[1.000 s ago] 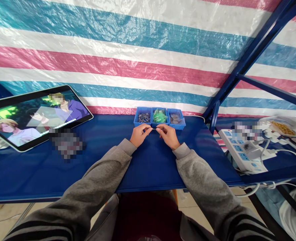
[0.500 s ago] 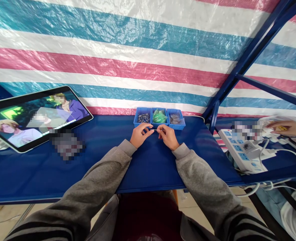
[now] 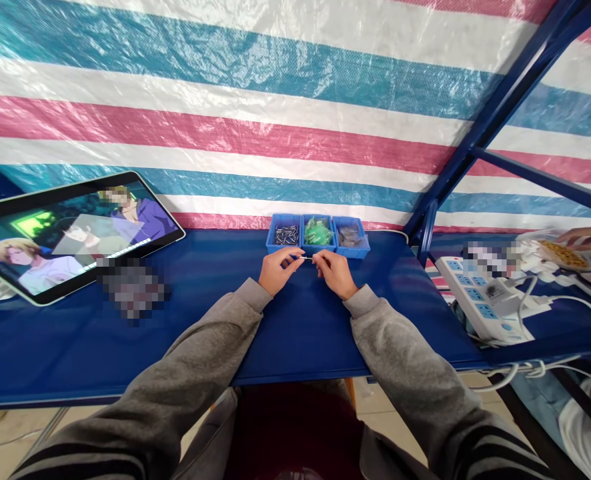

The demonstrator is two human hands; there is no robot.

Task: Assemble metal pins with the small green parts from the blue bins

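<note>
My left hand (image 3: 277, 272) and right hand (image 3: 336, 273) pinch a slim rod (image 3: 308, 258) between them, seemingly mid-work; just beyond my fingers, loose metal pins (image 3: 286, 235) and green plastic pieces (image 3: 318, 233) remain in blue bins (image 3: 353, 253).

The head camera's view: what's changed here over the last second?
At the far right, another person's hand reached in over the packet of yellow bits, then drew back rightward to its edge; whether it took any is unclear. The left hand and right hand stay almost in place, with a thin piece held between their fingertips. The three blue bins and the screen have not moved.
</note>
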